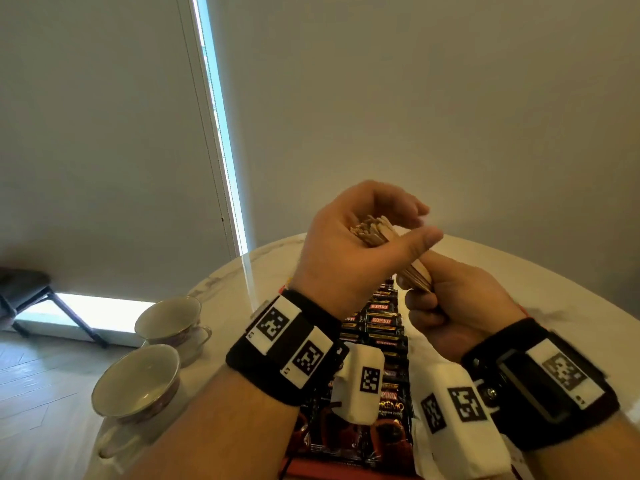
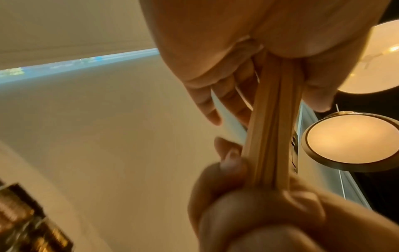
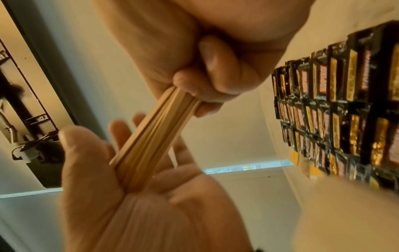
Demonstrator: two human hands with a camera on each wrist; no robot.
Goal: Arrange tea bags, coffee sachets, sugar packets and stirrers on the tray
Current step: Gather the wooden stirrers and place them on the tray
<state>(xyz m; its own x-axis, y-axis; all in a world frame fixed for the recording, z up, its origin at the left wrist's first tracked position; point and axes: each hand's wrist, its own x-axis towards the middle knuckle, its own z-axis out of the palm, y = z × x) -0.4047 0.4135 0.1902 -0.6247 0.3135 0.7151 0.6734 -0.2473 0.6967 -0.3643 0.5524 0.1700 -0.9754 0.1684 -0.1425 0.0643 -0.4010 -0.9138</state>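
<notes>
A bundle of thin wooden stirrers [image 1: 372,232] is held in the air between both hands, above the tray. My left hand [image 1: 412,226] curls over its upper end with the thumb laid across. My right hand [image 1: 443,299] grips the lower end in a fist. The left wrist view shows the stirrers [image 2: 274,127] running from my left hand [image 2: 248,51] down to my right hand [image 2: 248,204]. Seen from the right wrist, the stirrers [image 3: 151,136] lie along my left palm [image 3: 140,196]. Black coffee sachets [image 1: 381,320] lie in overlapping rows on a red tray [image 1: 311,467] beneath my wrists.
The tray sits on a round white marble table [image 1: 519,271]. Two cups on saucers [image 1: 169,320] [image 1: 138,382] stand near the table's left edge. A dark chair [image 1: 31,296] is on the floor at far left. Small yellow packets [image 3: 294,156] lie past the sachet rows [image 3: 345,102].
</notes>
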